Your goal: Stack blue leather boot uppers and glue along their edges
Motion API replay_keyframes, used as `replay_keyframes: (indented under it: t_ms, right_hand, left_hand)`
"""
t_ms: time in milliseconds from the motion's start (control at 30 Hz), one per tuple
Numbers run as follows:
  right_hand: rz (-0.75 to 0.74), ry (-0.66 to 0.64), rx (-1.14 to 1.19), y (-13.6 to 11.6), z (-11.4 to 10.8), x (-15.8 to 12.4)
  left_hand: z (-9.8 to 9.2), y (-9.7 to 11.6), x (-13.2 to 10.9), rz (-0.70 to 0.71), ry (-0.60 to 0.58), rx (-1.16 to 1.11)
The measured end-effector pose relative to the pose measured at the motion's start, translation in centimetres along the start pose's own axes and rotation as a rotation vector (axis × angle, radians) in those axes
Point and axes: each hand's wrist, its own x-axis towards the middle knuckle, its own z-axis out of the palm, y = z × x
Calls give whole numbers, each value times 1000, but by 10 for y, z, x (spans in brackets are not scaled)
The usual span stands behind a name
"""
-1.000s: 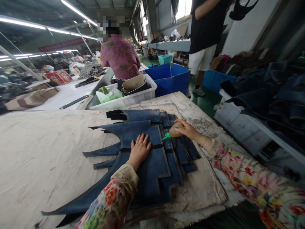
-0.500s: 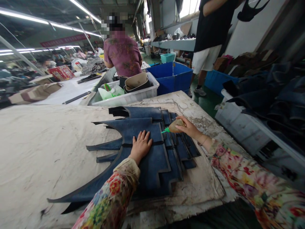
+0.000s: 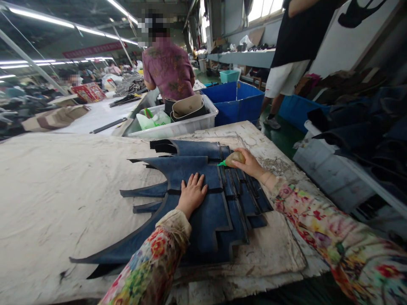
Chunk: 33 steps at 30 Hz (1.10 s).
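Note:
Several dark blue cut panels (image 3: 190,231) with dark grey edges lie overlapped on a cloth-covered table. My left hand (image 3: 193,195) rests flat on the upper panel, fingers spread. In my right hand (image 3: 246,163) is a squeeze bottle (image 3: 234,159), yellowish-brown with a green nozzle, tilted so that its tip points left. The nozzle tip is at the stepped right edge of the panels, near the far corner of the upper one; whether it touches the surface I cannot tell. Shiny dark streaks show along some of the edges there.
Beyond the table stand a white bin (image 3: 178,123) with rolled pieces and a blue bin (image 3: 233,101). At right, a pale crate (image 3: 337,169) is heaped with dark blue pieces. A person in a purple top (image 3: 168,67) sits ahead; another person in white shorts (image 3: 282,80) stands at right.
My right hand has moved the bottle away from me along the panel's right edge, toward its far corner. My left hand stays on the panel. The camera view has shifted slightly.

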Motion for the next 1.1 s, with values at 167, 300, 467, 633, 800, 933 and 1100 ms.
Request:
replay_keyframes:
  t_ms: [167, 300, 467, 633, 800, 933, 1100]
  right_hand:
    - [35, 1, 4, 0, 2, 6]
    - [108, -53, 85, -4, -5, -3]
    - [266, -192, 150, -17, -20, -26]
    - [307, -214, 192, -22, -23, -39]
    - [310, -171, 177, -25, -24, -41]
    - [326, -231, 199, -28, -30, -44]
    - [315, -211, 198, -34, -30, -48]
  left_hand:
    - [2, -1, 0, 7, 13, 10]
    - [3, -1, 1, 4, 12, 4]
    - [2, -2, 1, 5, 0, -9]
    - [2, -2, 1, -1, -10, -1]
    - [1, -1, 1, -1, -20, -8]
    - [1, 0, 1, 0, -15, -13]
    - [1, 0, 1, -2, -19, -16]
